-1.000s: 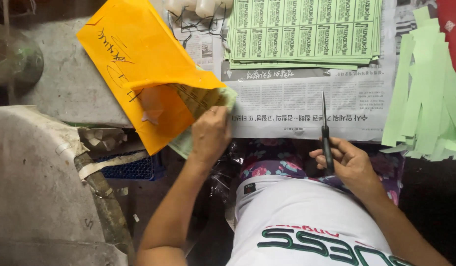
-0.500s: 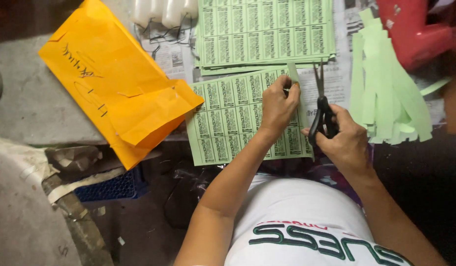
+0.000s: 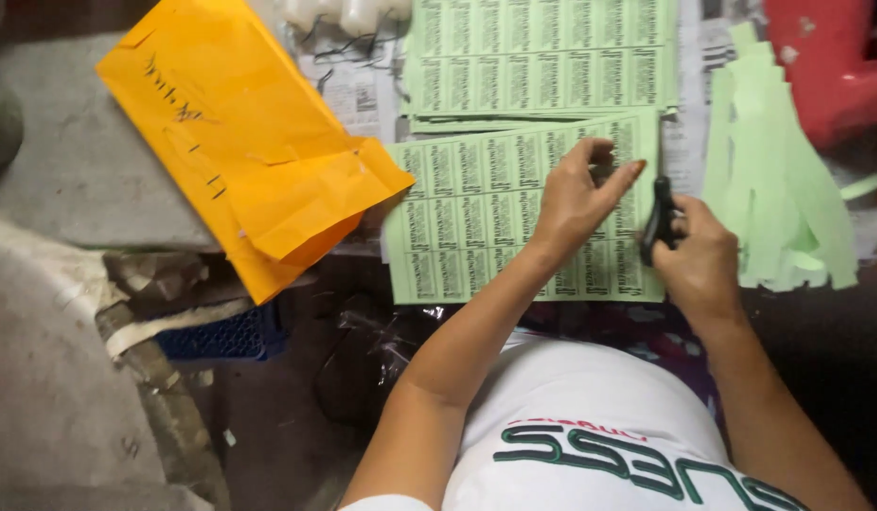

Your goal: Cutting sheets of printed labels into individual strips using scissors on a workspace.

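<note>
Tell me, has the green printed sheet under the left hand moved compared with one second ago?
Yes. The green sheet was half inside the orange envelope before; now it lies flat right of it, on the newspaper, under the left hand.

Top: a white shirt, seen from above at the near edge of the view, rounded over the torso.
Print: large block lettering across the chest in dark green with a thin black outline, upside down from this view; a smaller line of red script sits just above it.
Sleeves: short; a bit of white sleeve edge shows at the near end of the left arm, and both forearms are bare.
Lower garment: dark cloth with a purple and pink flowered pattern, showing beyond the shirt's far edge.
Left hand (image 3: 573,201): bare, no ring or watch visible.
Right hand (image 3: 700,265): bare, wrist uncovered.
</note>
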